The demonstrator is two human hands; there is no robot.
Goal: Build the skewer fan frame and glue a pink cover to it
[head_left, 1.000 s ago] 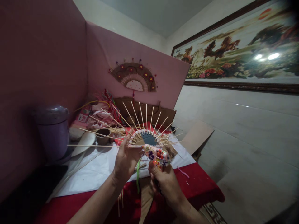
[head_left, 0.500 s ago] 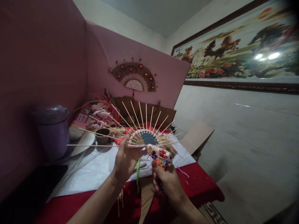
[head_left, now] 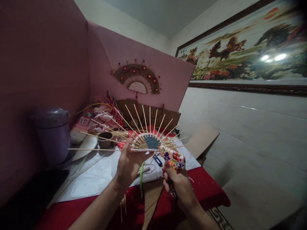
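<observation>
My left hand [head_left: 130, 161] grips the lower left part of a half-round cardboard fan frame [head_left: 141, 145]. Thin wooden sticks fan out from its curved, pale-wrapped edge, and a dark blue-grey patch covers part of its face. In my right hand [head_left: 178, 180] is a flower-patterned hot glue gun [head_left: 171, 156], fingers closed round its handle. Its nozzle is at the right end of the frame's straight lower edge; whether it touches cannot be made out. Below the frame, a dark blue cutter [head_left: 157, 160] lies on the white sheet, near a green strip [head_left: 141, 180].
A decorated fan [head_left: 137, 78] hangs on the pink board behind. At the left stand a purple bin [head_left: 54, 135] and a brown cup [head_left: 105, 140], with pink ribbons [head_left: 105, 113] heaped behind. A white sheet [head_left: 91, 179] covers part of the red tablecloth [head_left: 211, 188].
My right hand has moved the glue gun rightward along the frame's straight edge, uncovering the blue cutter. My left hand and the frame stay almost in place.
</observation>
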